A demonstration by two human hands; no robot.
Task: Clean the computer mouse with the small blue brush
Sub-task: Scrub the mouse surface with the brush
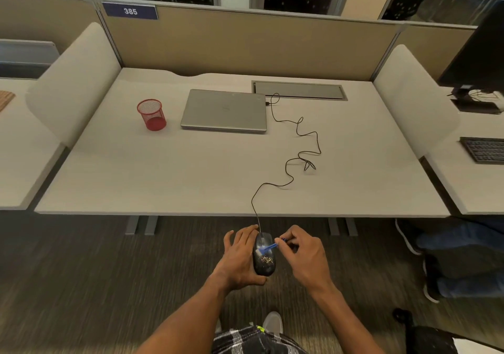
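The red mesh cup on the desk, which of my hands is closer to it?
Left. Your left hand is below and right of the red mesh cup; your right hand is farther right.

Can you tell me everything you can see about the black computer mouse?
The black, glossy, oval plastic computer mouse is held in the air in front of the desk edge, above the carpet, top side up. The left hand cradles it from the side and underneath. Brownish crumbs or dust speckle its rear half. The small blue brush, pinched in the right hand, touches its middle. A thin black cable runs from its front, up over the desk in loose curls, to the closed grey laptop.
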